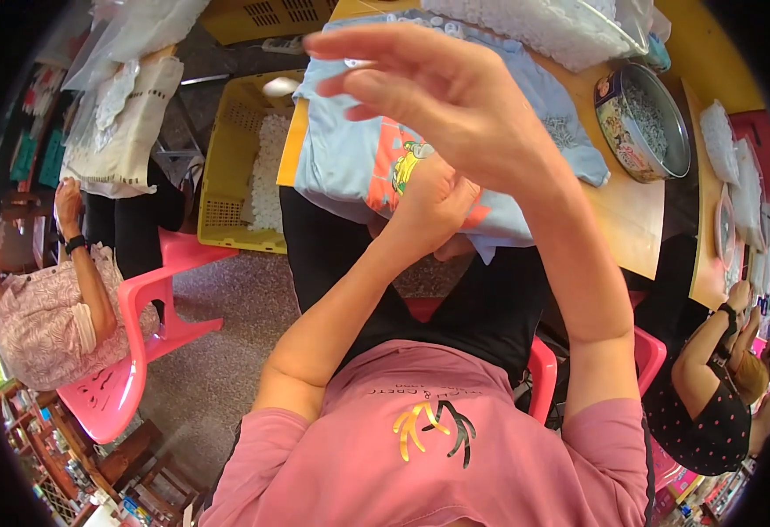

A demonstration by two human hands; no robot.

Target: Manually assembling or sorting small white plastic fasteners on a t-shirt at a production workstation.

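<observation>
My right hand [429, 92] is raised over the table and reaches left, fingers stretched out and apart, slightly blurred. Beyond its fingertips, apart from them, a small blurred white piece [280, 86] shows in front of the yellow crate [227, 162]. My left hand [437, 206] is closed low over the near edge of a light blue cloth [332, 149] with an orange printed patch; what its fingers hold, if anything, is hidden. Several small white pieces [451, 28] lie at the cloth's far side. Small metal screws or pins [558, 132] lie on its right part.
A round tin [644, 119] of metal pieces stands right of the cloth. A large heap of white pieces [560, 31] is at the back. White pieces [269, 171] also fill part of the crate. People sit at left [68, 307] and right [710, 395], beside a pink chair [130, 351].
</observation>
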